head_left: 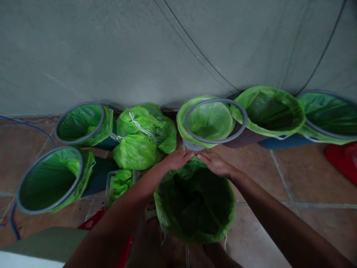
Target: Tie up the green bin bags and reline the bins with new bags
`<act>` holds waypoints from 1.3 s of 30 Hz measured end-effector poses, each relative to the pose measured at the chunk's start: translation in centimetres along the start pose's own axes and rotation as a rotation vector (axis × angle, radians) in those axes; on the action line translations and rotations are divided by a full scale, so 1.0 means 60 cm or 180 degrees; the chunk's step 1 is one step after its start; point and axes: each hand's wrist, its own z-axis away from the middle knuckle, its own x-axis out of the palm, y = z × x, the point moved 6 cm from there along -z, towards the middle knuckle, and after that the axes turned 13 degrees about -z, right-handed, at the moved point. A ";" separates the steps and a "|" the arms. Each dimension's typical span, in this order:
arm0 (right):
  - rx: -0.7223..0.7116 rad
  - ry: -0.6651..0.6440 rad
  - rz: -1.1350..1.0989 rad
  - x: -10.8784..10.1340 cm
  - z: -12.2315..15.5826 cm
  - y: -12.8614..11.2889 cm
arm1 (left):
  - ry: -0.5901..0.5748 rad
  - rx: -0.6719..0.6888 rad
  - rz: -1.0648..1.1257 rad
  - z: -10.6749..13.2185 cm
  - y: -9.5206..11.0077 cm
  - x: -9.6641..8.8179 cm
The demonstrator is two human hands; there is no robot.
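In front of me stands a bin lined with a green plastic bag [195, 236], its dark mouth facing up and the bag folded out over the rim. My left hand [178, 160] and my right hand [214, 162] meet at the far side of that rim. Both have their fingers closed on the bag's edge, thumbs toward each other; the fingertips are partly hidden. White drawstring ends hang from the near side of the bag. Just beyond my hands, a loose grey ring [244, 120] rests across another lined bin [181, 121].
More green-lined bins stand at right [302, 115] and left [79, 178], some with grey rims. Tied green bags [139, 150] sit by the wall, beside a clear box [108, 188] of green plastic. A red object [344, 160] lies at right; a blue hose [33, 126] at left.
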 end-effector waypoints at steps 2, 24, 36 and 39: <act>-0.0104 0.0008 0.0092 0.003 0.010 -0.003 | -0.0093 0.0310 -0.0209 0.011 0.006 0.002; 0.1216 0.1837 0.0900 0.038 0.208 0.026 | 0.0940 -0.0972 -0.0156 0.148 -0.063 -0.079; 0.0397 0.0515 0.0307 -0.013 0.035 -0.003 | -0.0038 -0.0696 -0.0601 0.048 0.011 -0.009; 0.0100 0.0119 0.0398 0.019 0.040 0.001 | 0.0068 -0.0315 -0.0695 0.059 0.022 0.005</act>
